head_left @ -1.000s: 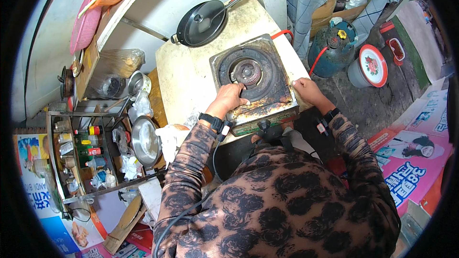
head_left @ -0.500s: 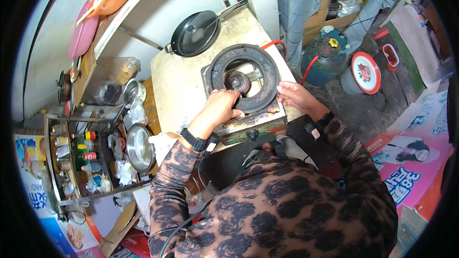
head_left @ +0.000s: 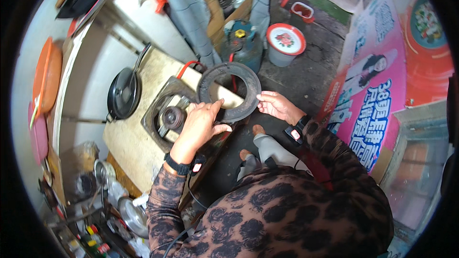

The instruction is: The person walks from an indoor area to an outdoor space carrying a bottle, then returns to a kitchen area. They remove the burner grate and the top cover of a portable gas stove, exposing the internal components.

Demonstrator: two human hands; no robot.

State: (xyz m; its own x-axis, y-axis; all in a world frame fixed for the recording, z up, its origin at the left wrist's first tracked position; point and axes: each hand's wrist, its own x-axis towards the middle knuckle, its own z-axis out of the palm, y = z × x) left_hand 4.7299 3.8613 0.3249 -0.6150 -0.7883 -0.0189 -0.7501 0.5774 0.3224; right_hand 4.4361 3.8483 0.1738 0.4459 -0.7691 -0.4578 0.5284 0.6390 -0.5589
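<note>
Both my hands grip a dark metal stove ring [head_left: 242,112], held up off the table to the right of the gas stove [head_left: 152,120]. My left hand [head_left: 197,125] is closed on its near left rim, with fingers over the edge. At the right rim, my right hand [head_left: 278,108] pinches it between thumb and fingers. The stove's round burner [head_left: 173,118] lies uncovered, left of the ring. Through the ring's opening I see part of the pale tabletop and dark floor.
A black frying pan [head_left: 122,96] with a lid sits farther left on the table [head_left: 125,136]. Beyond the ring stand a gas cylinder [head_left: 245,52] with a red hose [head_left: 187,68] and a bucket [head_left: 282,57] topped by a flowered red-rimmed basin [head_left: 287,37].
The ring has come off the stove and moved right in both hands, uncovering the burner. My view has turned to the right, bringing more floor and my feet into sight.
</note>
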